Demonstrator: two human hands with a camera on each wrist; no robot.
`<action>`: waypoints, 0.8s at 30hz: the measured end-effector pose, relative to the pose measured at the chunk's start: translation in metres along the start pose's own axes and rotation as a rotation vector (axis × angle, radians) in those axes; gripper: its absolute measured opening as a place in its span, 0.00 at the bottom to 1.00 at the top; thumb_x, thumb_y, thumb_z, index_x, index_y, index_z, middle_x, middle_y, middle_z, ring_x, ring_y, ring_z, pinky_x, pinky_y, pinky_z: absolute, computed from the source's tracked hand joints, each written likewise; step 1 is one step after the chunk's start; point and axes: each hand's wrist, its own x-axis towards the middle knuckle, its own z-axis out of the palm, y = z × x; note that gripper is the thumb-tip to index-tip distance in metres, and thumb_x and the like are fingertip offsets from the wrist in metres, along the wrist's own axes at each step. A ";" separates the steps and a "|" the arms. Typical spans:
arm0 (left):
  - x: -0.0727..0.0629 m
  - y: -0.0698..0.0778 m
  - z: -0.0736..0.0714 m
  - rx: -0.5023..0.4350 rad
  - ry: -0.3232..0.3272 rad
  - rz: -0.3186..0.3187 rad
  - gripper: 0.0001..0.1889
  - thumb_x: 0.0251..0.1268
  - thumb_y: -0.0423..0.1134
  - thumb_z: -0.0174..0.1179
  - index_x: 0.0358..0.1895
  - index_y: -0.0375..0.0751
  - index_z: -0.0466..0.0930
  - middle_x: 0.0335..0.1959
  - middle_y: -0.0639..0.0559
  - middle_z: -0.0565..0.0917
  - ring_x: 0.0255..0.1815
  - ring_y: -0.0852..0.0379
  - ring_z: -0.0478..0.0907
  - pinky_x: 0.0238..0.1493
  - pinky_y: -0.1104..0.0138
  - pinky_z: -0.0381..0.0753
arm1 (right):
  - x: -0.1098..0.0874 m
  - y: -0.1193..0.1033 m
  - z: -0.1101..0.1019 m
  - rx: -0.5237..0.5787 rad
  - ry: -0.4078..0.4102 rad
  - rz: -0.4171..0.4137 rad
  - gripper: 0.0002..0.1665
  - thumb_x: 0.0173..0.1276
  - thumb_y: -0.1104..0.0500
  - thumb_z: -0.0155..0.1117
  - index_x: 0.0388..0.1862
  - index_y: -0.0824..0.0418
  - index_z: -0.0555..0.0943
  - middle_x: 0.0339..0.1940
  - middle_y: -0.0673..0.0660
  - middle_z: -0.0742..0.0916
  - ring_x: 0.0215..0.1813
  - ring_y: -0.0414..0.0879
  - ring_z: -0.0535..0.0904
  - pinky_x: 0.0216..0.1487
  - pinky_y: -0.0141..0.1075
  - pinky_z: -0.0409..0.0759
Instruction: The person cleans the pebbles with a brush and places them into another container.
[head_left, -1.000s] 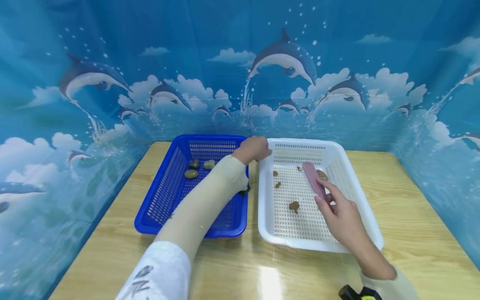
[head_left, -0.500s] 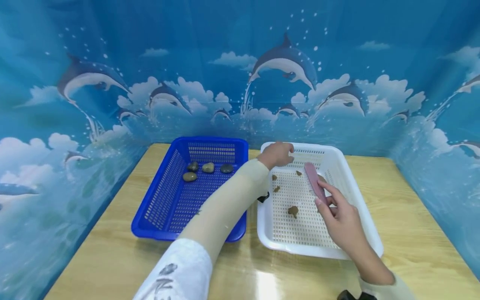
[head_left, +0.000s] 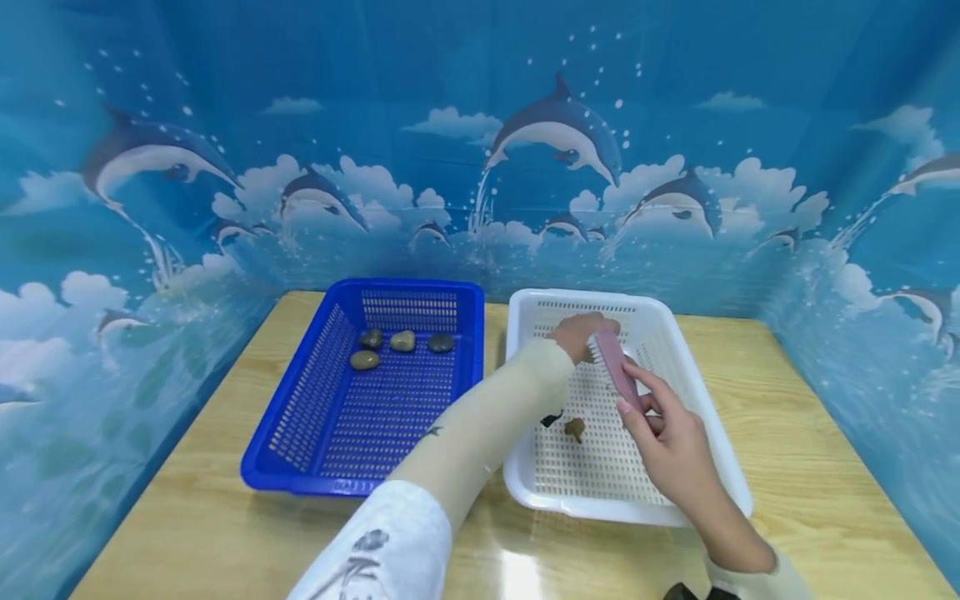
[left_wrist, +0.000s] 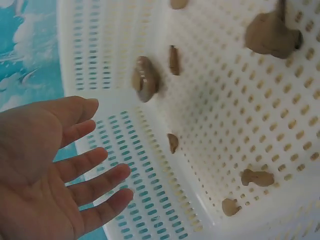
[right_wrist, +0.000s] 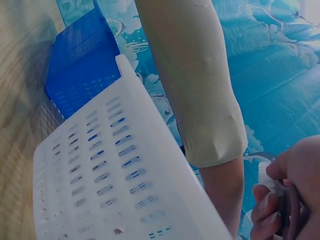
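Note:
My left hand [head_left: 579,335] reaches into the far part of the white basket [head_left: 570,505], its fingers spread and holding nothing. In the left wrist view a shiny, mud-brown stone [left_wrist: 146,79] lies by the basket's wall, a little way from the fingers [left_wrist: 92,172]. Several brown clumps lie around it, the largest clump [left_wrist: 272,36] on the perforated floor. My right hand [head_left: 669,437] grips a pink scrubbing brush [head_left: 621,371] over the basket, its white bristles turned to the left. From the head view, the brush overlaps the left hand's fingertips.
To the left stands a blue basket [head_left: 288,400] holding several smooth stones [head_left: 402,341] near its back. Both baskets rest on a wooden table [head_left: 187,492]. A blue dolphin-print sheet [head_left: 450,150] hangs behind and along both sides.
My left hand has moved right from between the baskets, then down into the white basket. The right hand still holds the brush, now turned so that its bristles show.

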 end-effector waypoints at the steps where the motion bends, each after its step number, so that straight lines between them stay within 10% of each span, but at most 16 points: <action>1: -0.002 0.003 0.002 -0.018 0.024 -0.020 0.18 0.66 0.51 0.62 0.57 0.54 0.79 0.53 0.57 0.81 0.53 0.59 0.77 0.60 0.66 0.76 | 0.000 0.000 0.000 -0.004 0.001 0.002 0.27 0.73 0.65 0.58 0.69 0.55 0.70 0.29 0.59 0.82 0.14 0.37 0.73 0.10 0.29 0.70; 8: -0.020 0.024 0.014 -0.113 0.067 -0.115 0.15 0.66 0.48 0.62 0.53 0.53 0.83 0.48 0.57 0.84 0.50 0.61 0.79 0.59 0.68 0.76 | -0.001 0.003 -0.002 -0.015 -0.008 -0.002 0.27 0.72 0.65 0.58 0.69 0.55 0.69 0.30 0.57 0.83 0.14 0.36 0.73 0.10 0.29 0.71; 12: 0.039 -0.006 0.068 -0.092 0.090 -0.124 0.15 0.63 0.50 0.64 0.52 0.58 0.82 0.47 0.59 0.84 0.47 0.64 0.79 0.55 0.69 0.78 | -0.002 0.006 -0.001 -0.008 0.006 -0.019 0.28 0.71 0.67 0.60 0.68 0.57 0.70 0.31 0.59 0.84 0.16 0.35 0.75 0.11 0.28 0.73; 15: 0.041 -0.008 0.075 -0.024 0.110 -0.149 0.17 0.61 0.47 0.66 0.53 0.57 0.81 0.48 0.59 0.83 0.49 0.64 0.78 0.60 0.70 0.75 | -0.003 0.008 -0.002 -0.012 0.010 -0.022 0.28 0.70 0.68 0.60 0.68 0.58 0.70 0.32 0.59 0.85 0.20 0.33 0.77 0.13 0.28 0.74; 19: -0.011 0.020 0.041 0.042 0.063 -0.122 0.20 0.66 0.45 0.60 0.61 0.52 0.76 0.56 0.57 0.81 0.59 0.62 0.74 0.70 0.69 0.65 | -0.003 0.008 -0.006 -0.023 0.007 -0.025 0.28 0.70 0.68 0.60 0.68 0.58 0.70 0.32 0.58 0.84 0.23 0.33 0.79 0.15 0.28 0.76; 24: -0.012 0.026 0.042 -0.202 0.075 -0.105 0.18 0.71 0.45 0.55 0.62 0.51 0.75 0.57 0.55 0.79 0.58 0.60 0.75 0.66 0.67 0.71 | -0.005 0.010 -0.007 -0.031 0.002 -0.019 0.27 0.71 0.67 0.59 0.68 0.58 0.70 0.31 0.59 0.84 0.19 0.35 0.78 0.13 0.29 0.75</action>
